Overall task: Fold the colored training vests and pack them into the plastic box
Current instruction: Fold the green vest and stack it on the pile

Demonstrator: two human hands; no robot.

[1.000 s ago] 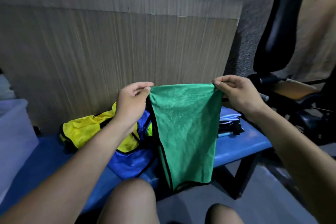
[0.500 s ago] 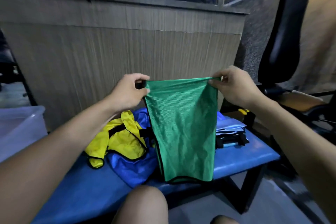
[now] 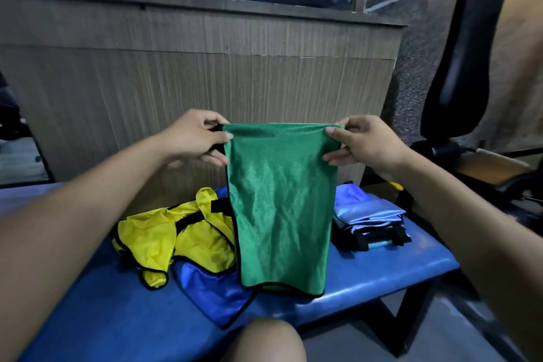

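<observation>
A wood-panelled wall [image 3: 205,76] fills the far side, with a black chair [image 3: 458,67] at the far right. Across the near ground runs a blue bench [image 3: 382,270].

On the bench, left of centre, lies a crumpled yellow vest [image 3: 164,235], and a blue vest [image 3: 211,288] lies partly under it, reaching toward the near edge. At the right sits a stack of folded vests [image 3: 370,220], pale blue on top with black trim showing at its near side. No plastic box shows in this view.

The green vest [image 3: 282,209] hangs in the air above the bench, between the loose vests and the folded stack. It looks already doubled into a narrow panel: its long axis runs straight down from the grip, and its black-trimmed lower edge hangs at about bench level, though contact cannot be told.

The left hand [image 3: 194,138] pinches the top left corner between thumb and fingers; the right hand [image 3: 364,141] pinches the top right corner likewise. Both sit level, the top edge taut between them.

The next fold probably turns on that downward hang: the free end lies directly below both hands, equally near to each, so lowering it onto the bench or bringing bottom to top would halve its length.
</observation>
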